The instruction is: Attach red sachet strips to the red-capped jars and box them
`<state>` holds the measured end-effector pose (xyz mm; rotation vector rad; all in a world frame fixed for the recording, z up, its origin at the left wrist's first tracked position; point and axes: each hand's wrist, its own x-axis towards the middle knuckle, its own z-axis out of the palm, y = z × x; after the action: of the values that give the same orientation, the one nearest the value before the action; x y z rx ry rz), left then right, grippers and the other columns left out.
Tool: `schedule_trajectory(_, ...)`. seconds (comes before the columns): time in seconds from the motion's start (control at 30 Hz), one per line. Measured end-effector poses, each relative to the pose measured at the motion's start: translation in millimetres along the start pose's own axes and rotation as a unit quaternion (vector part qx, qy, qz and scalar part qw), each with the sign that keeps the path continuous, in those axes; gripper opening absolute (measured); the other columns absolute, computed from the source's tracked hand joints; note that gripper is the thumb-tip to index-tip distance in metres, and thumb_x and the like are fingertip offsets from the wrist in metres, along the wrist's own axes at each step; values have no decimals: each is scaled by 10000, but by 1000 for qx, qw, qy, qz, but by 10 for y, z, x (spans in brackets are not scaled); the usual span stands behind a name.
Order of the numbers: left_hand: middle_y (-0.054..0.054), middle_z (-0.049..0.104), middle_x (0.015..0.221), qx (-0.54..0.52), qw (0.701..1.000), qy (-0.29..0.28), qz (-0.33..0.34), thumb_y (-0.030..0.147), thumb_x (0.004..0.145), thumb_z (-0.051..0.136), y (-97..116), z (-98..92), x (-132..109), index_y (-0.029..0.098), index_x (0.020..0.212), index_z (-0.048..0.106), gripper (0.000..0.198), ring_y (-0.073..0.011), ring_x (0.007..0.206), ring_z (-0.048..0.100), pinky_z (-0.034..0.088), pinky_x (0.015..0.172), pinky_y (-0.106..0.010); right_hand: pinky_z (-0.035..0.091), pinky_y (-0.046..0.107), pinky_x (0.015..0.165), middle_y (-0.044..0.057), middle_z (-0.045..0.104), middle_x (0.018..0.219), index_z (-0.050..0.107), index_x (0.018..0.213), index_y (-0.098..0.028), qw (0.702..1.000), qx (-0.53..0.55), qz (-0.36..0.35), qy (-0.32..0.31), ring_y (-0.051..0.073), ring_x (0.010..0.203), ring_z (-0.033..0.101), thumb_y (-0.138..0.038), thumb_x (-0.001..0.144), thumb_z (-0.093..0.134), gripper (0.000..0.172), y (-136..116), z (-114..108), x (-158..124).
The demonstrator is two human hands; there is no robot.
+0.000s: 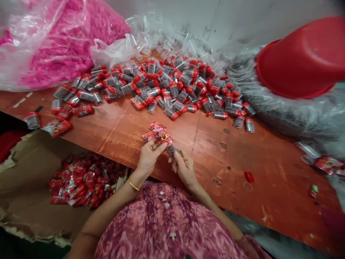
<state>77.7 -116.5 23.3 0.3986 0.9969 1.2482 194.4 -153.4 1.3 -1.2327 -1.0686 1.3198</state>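
My left hand [149, 155] is closed on a red printed packet [164, 138] with a yellow mark, pinched between thumb and fingers. More red printed pieces [157, 126] lie just beyond it, flat at the table's front part. In my right hand [184, 168], fingers wrap round a small clear bottle [170, 150] with dark contents. The bottle's upper end meets the packet; whether it sits inside the packet I cannot tell. Part of the bottle is hidden by my fingers.
A heap of red-capped clear bottles [172, 88] covers the back of the table [129, 129]. Behind are empty clear tubes [188, 45]. A pink-filled bag [61, 43] stands left; a red bucket [302, 57] lies right on a bag [285, 115]. Packed red pouches [81, 180] fill a cardboard box [24, 187].
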Motion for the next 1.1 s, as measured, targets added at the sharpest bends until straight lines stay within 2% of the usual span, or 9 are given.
schedule_trajectory(0.07, -13, 724, 787, -17, 1000, -1, -9, 278, 438, 863, 14, 10, -10, 145, 781, 696, 404, -104, 704, 638, 485, 729, -223, 264, 190, 318, -67, 537, 588, 542, 985, -207, 1000, 17, 20, -15, 41, 324, 324, -503, 855, 475, 330, 8, 9, 21)
schedule_trajectory(0.2, 4, 682, 654, -17, 999, -7, -26, 320, 445, 859, 21, 18, 32, 125, 691, 671, 366, -81, 601, 589, 457, 631, -201, 281, 184, 336, -61, 544, 611, 552, 955, -206, 999, 13, 2, -39, 35, 353, 344, -498, 837, 524, 316, 22, 3, 59)
schedule_trajectory(0.4, 22, 659, 635, 12, 1000, 15, 7, 294, 445, 854, -40, 63, 91, 132, 691, 658, 354, -76, 582, 563, 436, 600, -198, 314, 190, 334, -67, 553, 618, 514, 865, -218, 995, 90, 35, -34, 30, 321, 301, -489, 849, 501, 271, 76, 120, 70)
schedule_trajectory(0.57, 11, 656, 642, -4, 1000, -10, 10, 333, 476, 842, -18, 98, 59, 130, 705, 663, 355, -80, 594, 564, 453, 620, -202, 401, 205, 435, -42, 562, 681, 548, 940, -219, 998, 53, -16, 30, 70, 464, 453, -419, 843, 542, 222, 82, 159, 85)
schedule_trajectory(0.67, 12, 629, 594, 14, 1000, -15, 2, 385, 474, 840, -20, 50, 66, 124, 684, 658, 381, -74, 541, 536, 433, 542, -188, 362, 201, 384, -57, 545, 653, 533, 885, -221, 997, 80, 12, -17, 50, 385, 370, -443, 849, 526, 225, 62, 171, 105)
schedule_trajectory(0.77, 29, 561, 506, 53, 998, -43, -4, 461, 569, 783, -27, -13, 73, 122, 691, 662, 380, -53, 430, 439, 335, 413, -178, 318, 196, 345, -69, 538, 653, 503, 858, -224, 992, 114, 29, -34, 30, 336, 281, -479, 862, 491, 255, 48, 205, 105)
schedule_trajectory(0.87, 30, 546, 500, 49, 996, -77, 3, 490, 581, 770, 11, -40, 79, 122, 695, 667, 399, -48, 413, 409, 321, 409, -185, 311, 194, 367, -57, 533, 642, 520, 909, -219, 997, 72, -5, -7, 49, 394, 340, -481, 845, 526, 269, 28, 218, 92)
schedule_trajectory(0.97, 9, 578, 539, 41, 994, -98, -2, 514, 578, 762, 71, -24, 87, 118, 721, 677, 429, -69, 433, 444, 343, 424, -207, 309, 201, 382, -49, 516, 617, 533, 895, -213, 999, 37, -12, -21, 64, 428, 366, -496, 829, 544, 290, -4, 198, 87)
schedule_trajectory(1.1, 5, 577, 531, 72, 996, -51, -4, 522, 536, 777, 38, 1, 68, 119, 638, 650, 435, -67, 421, 430, 310, 396, -208, 277, 205, 353, -77, 450, 550, 502, 842, -220, 997, 66, 20, -39, 50, 366, 310, -540, 814, 545, 324, -22, 200, 102)
